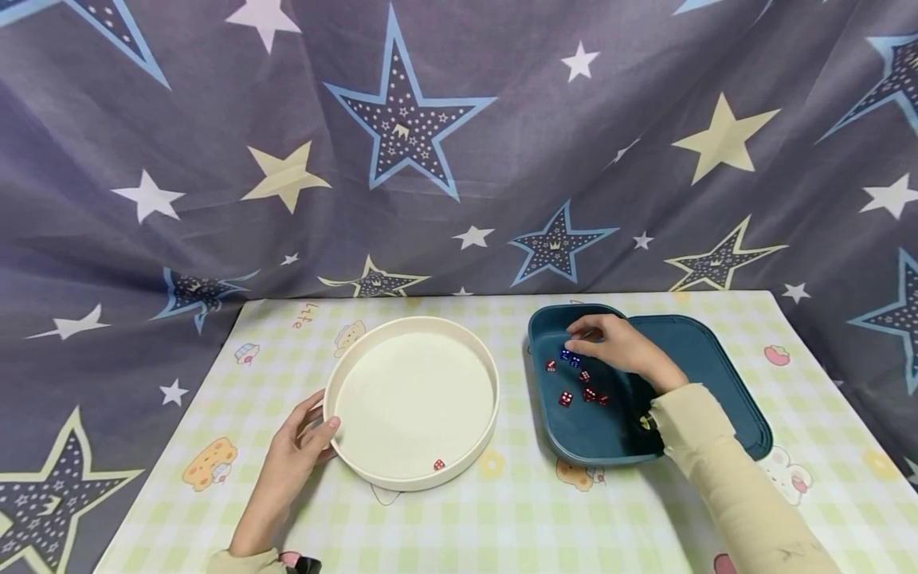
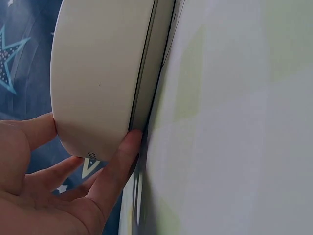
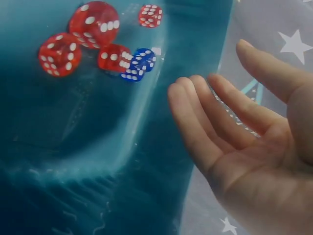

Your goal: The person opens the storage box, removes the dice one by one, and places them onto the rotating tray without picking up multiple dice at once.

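My left hand (image 1: pixel 297 442) grips the left side of a round cream tray (image 1: pixel 416 391), thumb at its rim. The left wrist view shows fingers (image 2: pixel 122 159) against its side wall and lower edge. One red die (image 1: pixel 439 464) lies in this tray near the front. At the right, my right hand (image 1: pixel 613 343) hovers over a dark blue tray (image 1: pixel 602 442), fingers loosely bent beside two blue dice (image 1: pixel 575 362). Several red dice (image 1: pixel 566 399) lie around them. In the right wrist view that hand's palm (image 3: pixel 259 166) shows with nothing in it, fingers spread apart from the thumb.
A flat dark blue piece (image 1: pixel 706 359) with a raised edge adjoins the blue tray on its right. A small yellow and black object (image 1: pixel 648 421) shows by the right sleeve. The checked tablecloth (image 1: pixel 516 518) covers the table, with a starry curtain (image 1: pixel 459 159) behind it.
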Motion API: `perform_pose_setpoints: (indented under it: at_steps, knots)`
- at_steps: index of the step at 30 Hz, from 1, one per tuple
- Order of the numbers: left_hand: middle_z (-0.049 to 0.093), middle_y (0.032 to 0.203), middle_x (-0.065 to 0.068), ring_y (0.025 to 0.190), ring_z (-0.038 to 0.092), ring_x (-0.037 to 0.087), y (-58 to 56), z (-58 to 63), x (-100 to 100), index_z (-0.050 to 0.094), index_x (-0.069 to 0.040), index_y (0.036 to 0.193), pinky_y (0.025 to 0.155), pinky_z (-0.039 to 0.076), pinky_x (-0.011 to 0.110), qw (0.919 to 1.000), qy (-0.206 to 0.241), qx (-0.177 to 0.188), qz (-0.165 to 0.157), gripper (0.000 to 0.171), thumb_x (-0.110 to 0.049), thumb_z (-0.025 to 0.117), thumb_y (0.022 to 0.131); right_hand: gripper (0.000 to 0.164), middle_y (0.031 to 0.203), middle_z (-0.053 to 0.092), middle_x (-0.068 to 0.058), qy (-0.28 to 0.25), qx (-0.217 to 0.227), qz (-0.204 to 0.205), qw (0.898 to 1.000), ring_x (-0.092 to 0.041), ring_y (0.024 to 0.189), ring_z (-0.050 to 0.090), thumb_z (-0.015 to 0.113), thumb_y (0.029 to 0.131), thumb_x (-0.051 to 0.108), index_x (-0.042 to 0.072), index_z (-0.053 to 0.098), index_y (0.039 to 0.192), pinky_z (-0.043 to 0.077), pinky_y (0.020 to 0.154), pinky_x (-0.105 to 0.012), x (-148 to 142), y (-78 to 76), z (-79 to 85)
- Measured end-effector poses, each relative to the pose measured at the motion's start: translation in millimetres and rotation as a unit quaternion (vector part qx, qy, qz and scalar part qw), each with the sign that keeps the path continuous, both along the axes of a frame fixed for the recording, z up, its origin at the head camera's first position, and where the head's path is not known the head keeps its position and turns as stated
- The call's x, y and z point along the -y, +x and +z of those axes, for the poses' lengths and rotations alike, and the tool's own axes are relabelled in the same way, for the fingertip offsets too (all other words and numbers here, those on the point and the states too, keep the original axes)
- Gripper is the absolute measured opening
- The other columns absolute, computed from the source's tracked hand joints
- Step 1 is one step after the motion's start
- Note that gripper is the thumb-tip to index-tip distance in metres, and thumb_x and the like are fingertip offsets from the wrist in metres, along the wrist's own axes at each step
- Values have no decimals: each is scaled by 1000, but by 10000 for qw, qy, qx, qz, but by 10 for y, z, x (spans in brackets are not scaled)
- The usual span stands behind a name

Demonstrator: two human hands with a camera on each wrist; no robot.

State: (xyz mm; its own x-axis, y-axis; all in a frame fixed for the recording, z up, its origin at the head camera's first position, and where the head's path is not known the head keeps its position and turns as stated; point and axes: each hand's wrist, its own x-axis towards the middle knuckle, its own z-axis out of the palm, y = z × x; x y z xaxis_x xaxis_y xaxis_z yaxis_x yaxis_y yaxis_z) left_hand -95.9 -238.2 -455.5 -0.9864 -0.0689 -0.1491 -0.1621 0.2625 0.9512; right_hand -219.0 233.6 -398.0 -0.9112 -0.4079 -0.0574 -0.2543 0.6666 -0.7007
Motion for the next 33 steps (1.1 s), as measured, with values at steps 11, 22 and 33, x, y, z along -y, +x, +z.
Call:
perform_pose_setpoints:
  at_steps: [11,22,33]
  knots:
    - [43,145,18,104,61,-6,-7,-2,-10,32,-14,155,83,60,21,10000,44,-64,-60,62,-28,60,101,26,107,71,-18,141,12,161,9998,-26,93,67,66,96,12,-6,69,115,59,80,-39,-9,-155,-124]
    - [43,145,19,105,61,-4,3,-9,-14,33,-14,155,84,60,22,9999,119,-60,-63,61,-26,60,101,20,100,74,-18,179,114,152,9997,-27,87,71,73,90,7,-4,74,106,61,75,-35,-2,-258,-281]
    - [44,144,18,106,61,-5,17,-16,17,32,-15,155,84,60,22,9999,135,-34,-44,62,-28,60,101,13,91,76,-12,398,-42,142,9991,-16,76,70,75,87,6,0,78,98,60,69,-31,50,-307,-321]
